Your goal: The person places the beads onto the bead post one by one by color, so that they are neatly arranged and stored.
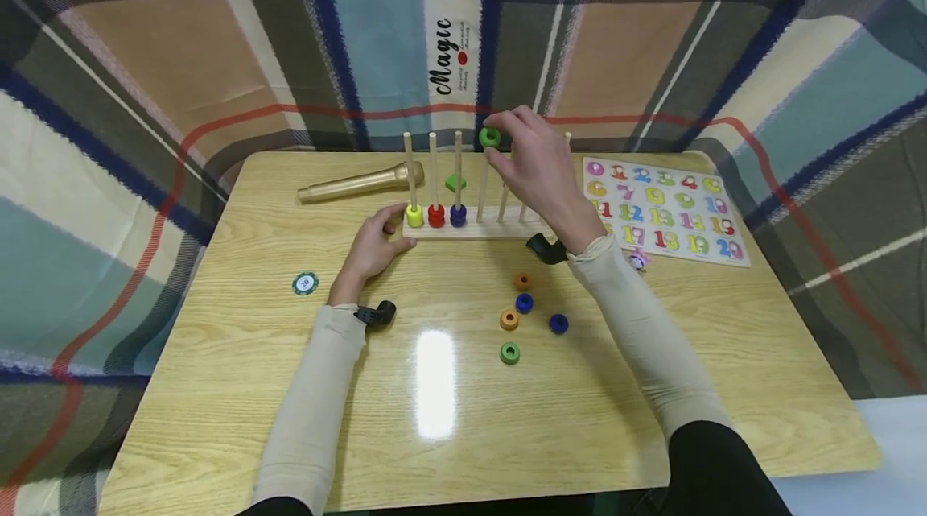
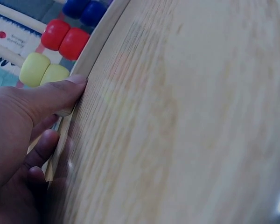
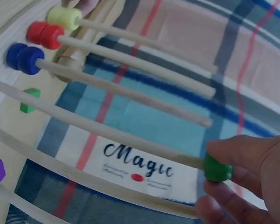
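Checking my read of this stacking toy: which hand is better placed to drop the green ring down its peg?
Right. The right hand already pinches the green ring at the top of the fourth peg. The left hand holds the base steady.

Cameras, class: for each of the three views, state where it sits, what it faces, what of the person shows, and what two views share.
Head: above, facing down at table; both hands and sleeves.
Left wrist: low at the rack base; left hand.
Right wrist: beside the pegs; right hand pinching the green ring.
Shared by both wrist views: yellow rings, red rings.
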### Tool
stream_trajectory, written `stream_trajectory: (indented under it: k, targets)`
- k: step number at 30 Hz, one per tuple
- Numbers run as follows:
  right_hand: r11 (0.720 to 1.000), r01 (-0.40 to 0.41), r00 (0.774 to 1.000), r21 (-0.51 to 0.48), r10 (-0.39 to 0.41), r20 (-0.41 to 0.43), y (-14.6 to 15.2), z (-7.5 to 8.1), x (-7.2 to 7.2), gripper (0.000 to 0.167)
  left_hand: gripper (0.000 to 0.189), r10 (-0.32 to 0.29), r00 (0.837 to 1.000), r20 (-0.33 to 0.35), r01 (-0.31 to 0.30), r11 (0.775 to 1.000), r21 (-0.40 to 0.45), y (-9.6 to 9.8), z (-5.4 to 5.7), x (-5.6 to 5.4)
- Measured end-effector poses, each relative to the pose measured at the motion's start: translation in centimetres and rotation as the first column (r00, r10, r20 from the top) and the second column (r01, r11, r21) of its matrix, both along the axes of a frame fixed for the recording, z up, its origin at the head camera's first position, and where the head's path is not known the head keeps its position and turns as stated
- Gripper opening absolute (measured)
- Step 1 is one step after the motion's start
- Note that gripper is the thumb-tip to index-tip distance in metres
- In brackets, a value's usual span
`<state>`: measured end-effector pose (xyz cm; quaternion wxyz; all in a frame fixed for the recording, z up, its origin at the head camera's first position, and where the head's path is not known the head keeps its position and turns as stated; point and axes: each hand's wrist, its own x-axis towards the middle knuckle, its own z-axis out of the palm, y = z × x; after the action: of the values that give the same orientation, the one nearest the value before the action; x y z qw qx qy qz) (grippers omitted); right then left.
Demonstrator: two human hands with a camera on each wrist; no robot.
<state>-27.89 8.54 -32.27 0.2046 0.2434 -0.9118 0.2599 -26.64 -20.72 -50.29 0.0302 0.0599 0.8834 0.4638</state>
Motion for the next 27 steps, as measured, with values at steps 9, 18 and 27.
stream_trajectory:
  k: [9,18,27]
  targets:
    - [0.993,0.083,0.991,0.087,-0.091,0.101,-0.6,0.0,-0.8,0.043,0.071,0.006,1.0,-0.004,-0.006,1.0,0.004,0.1,0.2,0.3]
    - [0.993,0.084,0.991,0.086,-0.092,0.098,-0.4,-0.1,-0.5,0.054,0.071,0.001,1.0,-0.001,-0.001,1.0,0.005,-0.1,0.3,0.2]
    - [0.998,-0.066,0.998,0.005,0.066,0.017,1.7,-2.5,4.5,0.024,0.071,-0.001,1.0,-0.011,0.001,1.0,0.016,-0.2,0.0,0.1]
